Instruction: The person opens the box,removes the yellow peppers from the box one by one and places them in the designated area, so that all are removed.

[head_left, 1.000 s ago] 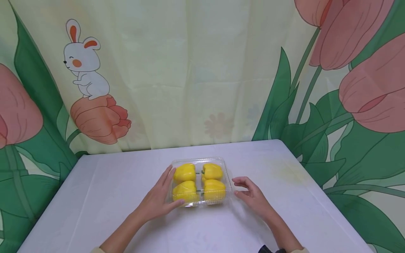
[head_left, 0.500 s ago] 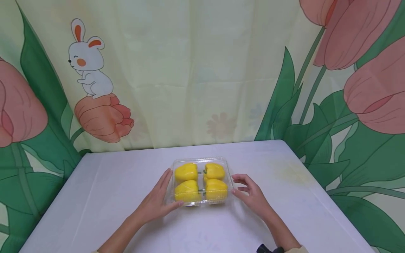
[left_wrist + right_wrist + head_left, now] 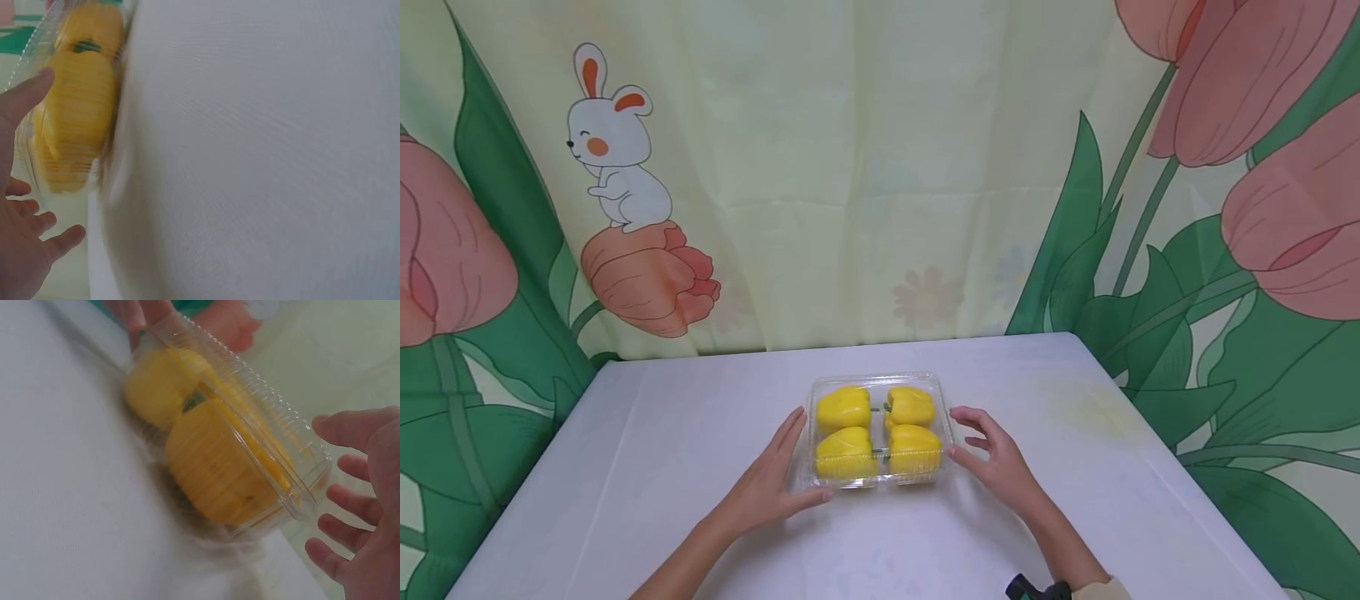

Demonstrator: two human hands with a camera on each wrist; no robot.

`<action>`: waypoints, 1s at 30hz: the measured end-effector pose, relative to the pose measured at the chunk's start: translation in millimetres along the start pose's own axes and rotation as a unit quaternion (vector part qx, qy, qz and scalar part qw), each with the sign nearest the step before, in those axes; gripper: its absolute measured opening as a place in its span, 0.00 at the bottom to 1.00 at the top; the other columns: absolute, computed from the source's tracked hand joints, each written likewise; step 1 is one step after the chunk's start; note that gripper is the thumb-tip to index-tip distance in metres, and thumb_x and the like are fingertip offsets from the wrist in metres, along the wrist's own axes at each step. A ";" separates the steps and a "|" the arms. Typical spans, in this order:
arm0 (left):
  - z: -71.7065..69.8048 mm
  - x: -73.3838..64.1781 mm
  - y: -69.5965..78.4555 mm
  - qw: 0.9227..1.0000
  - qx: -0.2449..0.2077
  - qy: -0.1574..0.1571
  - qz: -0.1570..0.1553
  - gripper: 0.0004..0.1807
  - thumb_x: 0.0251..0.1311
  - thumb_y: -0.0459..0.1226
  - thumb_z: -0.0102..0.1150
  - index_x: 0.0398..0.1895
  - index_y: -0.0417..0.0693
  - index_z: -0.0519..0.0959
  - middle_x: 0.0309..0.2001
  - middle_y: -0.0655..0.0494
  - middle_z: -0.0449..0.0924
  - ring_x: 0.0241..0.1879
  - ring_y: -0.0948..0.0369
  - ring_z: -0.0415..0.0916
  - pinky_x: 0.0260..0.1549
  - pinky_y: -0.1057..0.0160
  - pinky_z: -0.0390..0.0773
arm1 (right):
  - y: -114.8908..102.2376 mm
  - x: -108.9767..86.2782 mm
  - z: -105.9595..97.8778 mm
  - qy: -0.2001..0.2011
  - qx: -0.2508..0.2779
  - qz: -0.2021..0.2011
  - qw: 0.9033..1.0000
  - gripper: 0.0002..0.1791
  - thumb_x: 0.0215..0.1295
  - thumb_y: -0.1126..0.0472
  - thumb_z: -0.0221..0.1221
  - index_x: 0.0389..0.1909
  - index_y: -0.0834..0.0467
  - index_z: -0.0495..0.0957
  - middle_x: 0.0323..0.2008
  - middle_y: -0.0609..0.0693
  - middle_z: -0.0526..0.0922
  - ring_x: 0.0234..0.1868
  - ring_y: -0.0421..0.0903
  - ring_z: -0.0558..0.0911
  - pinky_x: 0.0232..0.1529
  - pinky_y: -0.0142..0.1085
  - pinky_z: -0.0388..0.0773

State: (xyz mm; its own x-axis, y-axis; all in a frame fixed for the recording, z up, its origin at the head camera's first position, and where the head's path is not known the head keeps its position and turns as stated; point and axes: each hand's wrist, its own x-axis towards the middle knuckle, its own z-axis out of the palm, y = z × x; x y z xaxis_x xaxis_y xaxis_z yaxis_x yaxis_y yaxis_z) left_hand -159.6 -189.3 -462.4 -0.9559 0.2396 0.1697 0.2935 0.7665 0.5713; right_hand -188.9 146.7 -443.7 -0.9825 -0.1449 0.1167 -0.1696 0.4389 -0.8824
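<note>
A clear plastic clamshell box (image 3: 876,382) lies on the white table with several yellow bell peppers (image 3: 844,408) inside, green stems turned toward the middle. Its lid is down over the peppers. On the box's left side is my left hand (image 3: 766,492), fingers straight and thumb spread along the front corner. In the left wrist view that thumb (image 3: 31,95) overlaps the ribbed wall. My right hand (image 3: 998,467) stands at the right side, fingers loosely curved, with its thumb and fingertips right by the box's edge. The right wrist view has those fingers (image 3: 350,503) spread beside the box's end.
The white-covered table (image 3: 685,450) reaches back to a curtain (image 3: 790,167) printed with tulips and a rabbit (image 3: 617,150). A black device (image 3: 1036,588) sits by my right wrist.
My left hand has eased a little away from the box's left side. The right fingers have lifted slightly. The whole head view has shifted a bit, while the box stays where it was.
</note>
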 end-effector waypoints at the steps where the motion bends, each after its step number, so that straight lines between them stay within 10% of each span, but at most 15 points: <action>1: 0.4 -0.1 -0.3 1.000 -0.003 0.001 0.001 0.62 0.43 0.60 0.70 0.77 0.48 0.47 0.78 0.50 0.45 0.74 0.47 0.54 0.63 0.40 0.68 | 0.3 0.2 0.0 -0.001 -0.001 -0.003 1.000 0.29 0.58 0.57 0.66 0.61 0.54 0.69 0.63 0.50 0.73 0.69 0.53 0.68 0.63 0.52 0.72; 30: 3.5 -0.9 1.0 0.975 -0.186 -0.016 -0.121 0.59 0.36 0.45 0.80 0.74 0.56 0.55 0.73 0.49 0.59 0.69 0.47 0.63 0.55 0.51 0.78 | 3.1 3.3 4.2 -0.037 -0.014 -0.058 0.998 0.33 0.55 0.53 0.68 0.63 0.49 0.70 0.74 0.50 0.60 0.74 0.56 0.59 0.62 0.52 0.73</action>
State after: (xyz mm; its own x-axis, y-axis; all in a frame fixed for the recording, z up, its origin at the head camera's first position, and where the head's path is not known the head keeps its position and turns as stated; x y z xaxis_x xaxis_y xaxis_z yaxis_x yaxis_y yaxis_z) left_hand -158.4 -186.7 -464.8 -0.9944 0.1015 -0.0289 0.0301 0.5354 0.8441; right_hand -192.3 143.8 -448.0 -0.9480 -0.2605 0.1826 -0.2848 0.4391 -0.8521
